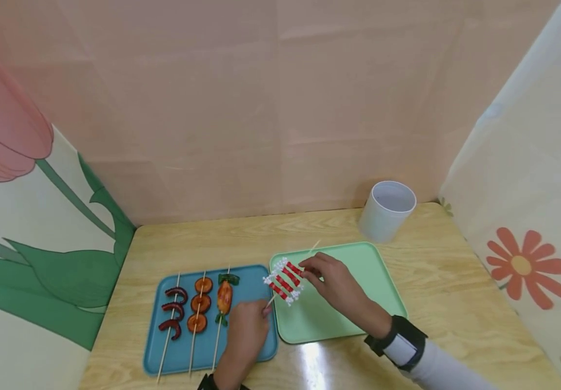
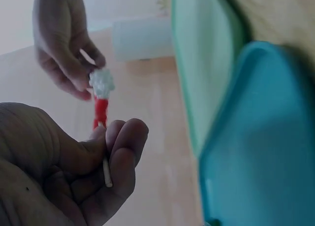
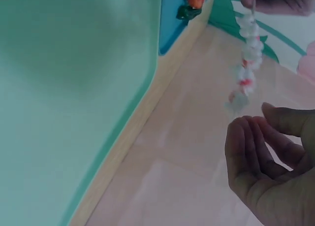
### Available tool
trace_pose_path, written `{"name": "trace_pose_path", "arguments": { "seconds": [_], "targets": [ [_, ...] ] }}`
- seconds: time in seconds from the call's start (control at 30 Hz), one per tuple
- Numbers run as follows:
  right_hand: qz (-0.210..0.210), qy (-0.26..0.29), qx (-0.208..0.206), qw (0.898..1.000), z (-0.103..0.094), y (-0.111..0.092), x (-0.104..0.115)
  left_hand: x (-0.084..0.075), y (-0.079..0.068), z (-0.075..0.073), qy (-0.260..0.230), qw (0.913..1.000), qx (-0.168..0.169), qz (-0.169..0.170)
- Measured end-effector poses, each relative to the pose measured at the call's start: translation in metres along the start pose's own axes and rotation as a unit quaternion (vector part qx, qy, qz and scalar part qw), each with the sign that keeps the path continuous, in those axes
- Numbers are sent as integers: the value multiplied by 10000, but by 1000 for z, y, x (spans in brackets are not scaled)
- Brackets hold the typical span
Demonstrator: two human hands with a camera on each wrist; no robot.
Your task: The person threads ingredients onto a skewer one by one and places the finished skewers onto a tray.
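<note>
My left hand pinches the lower end of a thin wooden skewer between thumb and fingers. On that skewer sits a toy food piece with red strips and frilly white edges, raised above the trays. Beside its right edge is my right hand, fingers loosely bent; the right wrist view shows the fingertips close to the end of the piece with nothing seen between them. Past the piece, the skewer's far tip points up and right.
A blue tray at left bears toy skewers: curled dark red sausages, round orange slices, and an orange piece with green ends. Adjoining it is a green tray. Behind stands a white cup, near the wall.
</note>
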State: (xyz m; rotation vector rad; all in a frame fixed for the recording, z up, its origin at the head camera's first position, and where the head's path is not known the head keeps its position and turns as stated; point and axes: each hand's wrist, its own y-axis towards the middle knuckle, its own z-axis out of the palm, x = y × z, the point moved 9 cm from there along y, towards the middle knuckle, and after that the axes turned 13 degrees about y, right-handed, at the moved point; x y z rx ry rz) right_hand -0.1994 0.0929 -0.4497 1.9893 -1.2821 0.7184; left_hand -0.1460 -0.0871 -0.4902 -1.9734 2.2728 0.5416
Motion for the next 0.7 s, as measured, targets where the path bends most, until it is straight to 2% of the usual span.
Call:
{"name": "trace_pose_path", "arguments": {
  "seconds": [0.17,0.27,0.4,0.53,0.7],
  "targets": [
    [226,-115,38,9997,-5,-8,-19,29,-14,19,-214,9935,755,-822],
    [370,-184,8,9991,-11,-13,-30,41,-23,28,-425,9878,952,-1154],
    [388,-180,57,9991,-12,-16,-36,47,-33,38,-609,9846,1067,-1245],
    [403,-111,121,9991,-10,-17,-36,50,-39,47,-578,9825,1239,-1263],
    [556,-167,157,9982,-12,-20,-40,54,-42,54,-165,9721,1802,-1490]
  ]
}}
